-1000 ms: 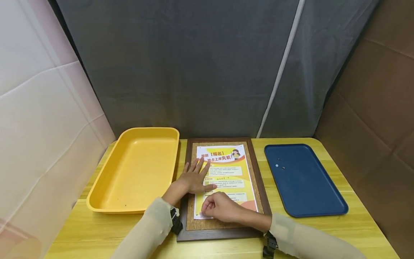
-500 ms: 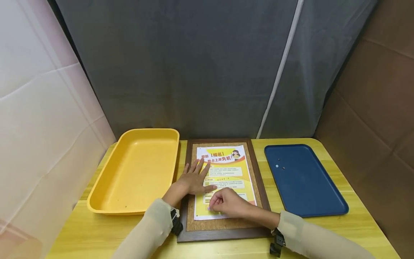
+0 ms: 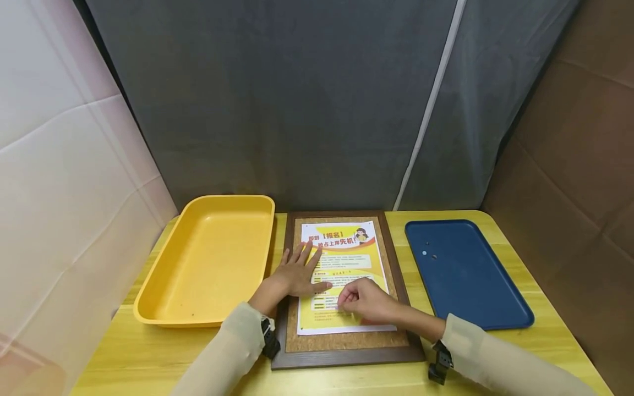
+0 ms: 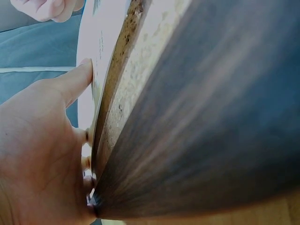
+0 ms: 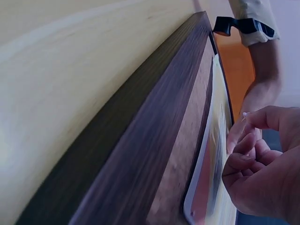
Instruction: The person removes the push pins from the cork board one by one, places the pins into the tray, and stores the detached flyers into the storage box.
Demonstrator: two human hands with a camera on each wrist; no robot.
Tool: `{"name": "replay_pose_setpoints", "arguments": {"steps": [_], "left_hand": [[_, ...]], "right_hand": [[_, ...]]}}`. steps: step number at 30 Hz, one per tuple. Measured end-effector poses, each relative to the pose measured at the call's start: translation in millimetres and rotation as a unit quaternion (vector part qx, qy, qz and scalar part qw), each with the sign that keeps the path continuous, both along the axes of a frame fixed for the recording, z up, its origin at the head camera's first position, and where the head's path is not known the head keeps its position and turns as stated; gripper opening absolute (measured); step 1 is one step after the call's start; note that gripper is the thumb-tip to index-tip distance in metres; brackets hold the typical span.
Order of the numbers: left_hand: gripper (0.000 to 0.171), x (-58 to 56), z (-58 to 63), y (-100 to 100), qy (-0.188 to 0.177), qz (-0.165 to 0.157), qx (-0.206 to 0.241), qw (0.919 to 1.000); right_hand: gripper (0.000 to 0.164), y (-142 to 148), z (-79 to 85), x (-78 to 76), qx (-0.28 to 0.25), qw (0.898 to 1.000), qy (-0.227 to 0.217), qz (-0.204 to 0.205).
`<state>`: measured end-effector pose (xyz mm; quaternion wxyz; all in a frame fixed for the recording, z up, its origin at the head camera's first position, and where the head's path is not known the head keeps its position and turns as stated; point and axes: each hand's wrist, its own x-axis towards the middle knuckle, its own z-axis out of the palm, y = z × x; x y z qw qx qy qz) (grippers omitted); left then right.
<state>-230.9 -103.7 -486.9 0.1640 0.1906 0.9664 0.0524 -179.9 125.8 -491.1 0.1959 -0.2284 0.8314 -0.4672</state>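
A yellow and white printed poster [image 3: 342,322] lies on a brown-framed corkboard [image 3: 356,357], with small dark dots near its top corners. My left hand [image 3: 296,276] rests on the poster's left side, fingers spread and straight. In the left wrist view its palm [image 4: 40,145] stands beside the board's edge. Over the lower middle of the poster, my right hand [image 3: 369,301] has its fingers curled. A small pale object [image 5: 244,114] shows at its fingertips in the right wrist view, too small to name; the curled fingers hide the rest.
To the left of the board stands a deep yellow tray [image 3: 141,308]. A flat blue tray [image 3: 475,286] lies on the right, bearing several tiny round pieces [image 3: 424,253]. Wood-patterned tabletop [image 3: 124,352] runs under everything, with a grey curtain [image 3: 272,110] behind.
My right hand has moved from the poster's lower left corner rightward and slightly up, its fingers still curled, uncovering that corner. My left hand has stayed in place.
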Motion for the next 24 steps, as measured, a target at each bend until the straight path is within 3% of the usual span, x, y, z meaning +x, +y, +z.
{"name": "replay_pose_setpoints", "arguments": {"steps": [9, 24], "left_hand": [[0.102, 0.3, 1.2, -1, -0.004, -0.002, 0.005, 1.0000], [0.102, -0.1, 0.6, -2, -0.003, -0.004, 0.010, 0.9999]], "right_hand": [[0.006, 18, -0.2, -7.6, -0.009, 1.000, 0.020, -0.011], [0.009, 46, -1.1, -19.2, -0.016, 1.000, 0.012, -0.019]]}}
